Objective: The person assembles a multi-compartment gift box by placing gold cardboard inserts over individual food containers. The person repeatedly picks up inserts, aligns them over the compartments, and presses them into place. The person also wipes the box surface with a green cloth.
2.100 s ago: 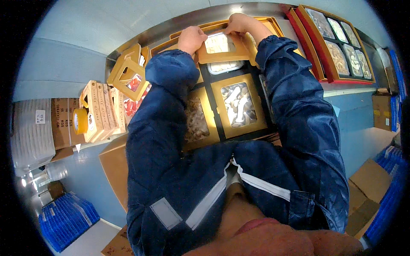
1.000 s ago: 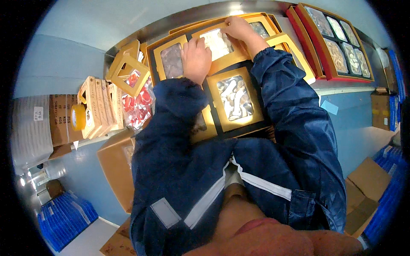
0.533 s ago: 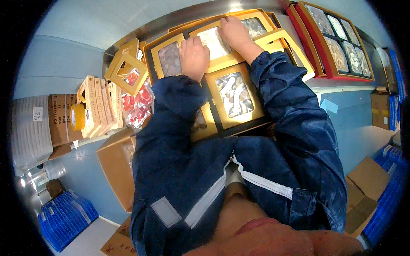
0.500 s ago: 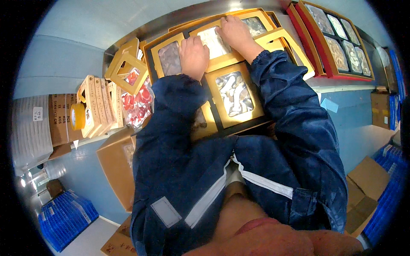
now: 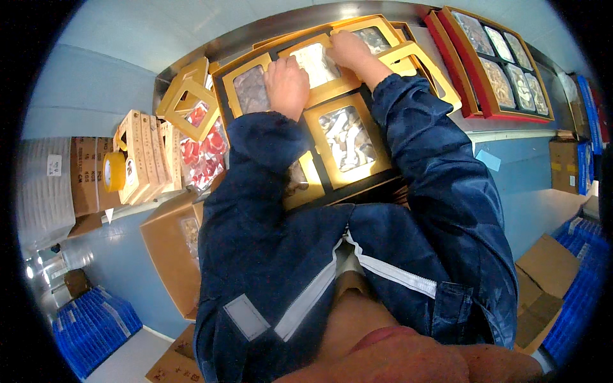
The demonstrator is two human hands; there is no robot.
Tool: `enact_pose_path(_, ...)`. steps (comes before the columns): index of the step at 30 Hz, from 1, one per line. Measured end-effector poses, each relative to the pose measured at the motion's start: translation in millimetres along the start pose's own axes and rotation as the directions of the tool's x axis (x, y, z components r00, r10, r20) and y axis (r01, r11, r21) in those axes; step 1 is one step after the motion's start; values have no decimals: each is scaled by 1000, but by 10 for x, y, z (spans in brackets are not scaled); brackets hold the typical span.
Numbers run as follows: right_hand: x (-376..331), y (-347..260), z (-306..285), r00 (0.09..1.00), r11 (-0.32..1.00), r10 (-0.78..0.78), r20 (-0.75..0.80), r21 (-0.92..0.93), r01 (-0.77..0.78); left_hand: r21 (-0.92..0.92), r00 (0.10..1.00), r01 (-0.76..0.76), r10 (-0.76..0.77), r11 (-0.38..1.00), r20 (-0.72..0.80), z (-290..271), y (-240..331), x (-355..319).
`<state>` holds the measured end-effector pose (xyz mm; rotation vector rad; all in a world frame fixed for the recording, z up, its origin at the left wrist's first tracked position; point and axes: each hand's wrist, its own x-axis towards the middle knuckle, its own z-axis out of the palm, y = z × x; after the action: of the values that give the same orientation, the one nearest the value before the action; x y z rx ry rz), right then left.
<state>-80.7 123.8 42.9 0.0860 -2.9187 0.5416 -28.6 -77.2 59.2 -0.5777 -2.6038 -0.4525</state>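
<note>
A gold window box (image 5: pixel 308 62) with pale contents sits in the top row of a large dark-lined gift box (image 5: pixel 329 186). My left hand (image 5: pixel 287 87) lies over its left edge, with fingers curled. At its upper right corner, my right hand (image 5: pixel 351 50) has bent fingers round the edge; the fingertips are partly hidden. Beside my left hand is another gold box (image 5: pixel 251 87) with grey-brown contents. Below stands a gold box (image 5: pixel 347 138) with dried mushroom-like pieces showing, and a further one (image 5: pixel 372 39) is beyond my right hand. My left sleeve partly covers a lower-left gold box (image 5: pixel 309 185).
Loose gold frame lids (image 5: pixel 195 113) rest on red-and-clear packets (image 5: pixel 203 155) at left, near upright cartons (image 5: pixel 142 158) and yellow tape (image 5: pixel 115 172). Another frame lid (image 5: pixel 440 83) leans at right. A red-sided gift box (image 5: pixel 491 117) stands farther right. An open brown carton (image 5: pixel 169 249) is below left.
Both hands stay at the same gold window box. My right hand has shifted slightly down, and the left slightly left. The whole view has moved a little.
</note>
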Motion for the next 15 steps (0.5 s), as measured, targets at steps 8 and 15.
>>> enact_pose_path(8,-181,-188,-186,999,1000,8,35,17,-9,49,1000,-2,1,999,22,66,-41,8)
enact_pose_path(15,-304,-328,149,935,990,-102,-339,-123,63,-15,997,-21,22,1000,69,-65,-42,17)
